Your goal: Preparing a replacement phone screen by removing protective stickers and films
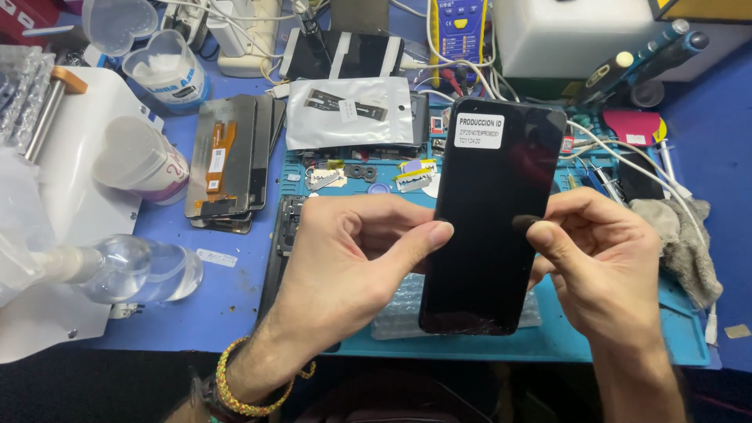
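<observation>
Both hands hold a black phone screen panel (493, 219) upright above the blue work mat (548, 345), its glass face toward the camera. The left hand (345, 266) has its grip clamped on the panel's left edge, thumb pressed flat on the glass about halfway down and fingers curled behind. The right hand (603, 266) has its grip clamped on the right edge, thumb tip on the glass and fingers tucked behind. A white rectangular sticker (479, 131) sits at the panel's top left corner, and fine cracks show near the bottom edge. A braided yellow and red bracelet (243, 388) circles the left wrist.

On the desk (235, 298), left of the mat, lies a stack of spare screen panels (227, 164) with an orange flex cable on the top one. A white plastic tub (168, 70) stands further back, and a clear bottle (133, 270) lies on its side near the left edge beside a white board (78, 204). A silvery antistatic pouch (348, 113) rests behind the mat, with small metal parts just in front of it. To the right, a grey cloth (685, 235) lies crumpled on the mat beside white cables (627, 164).
</observation>
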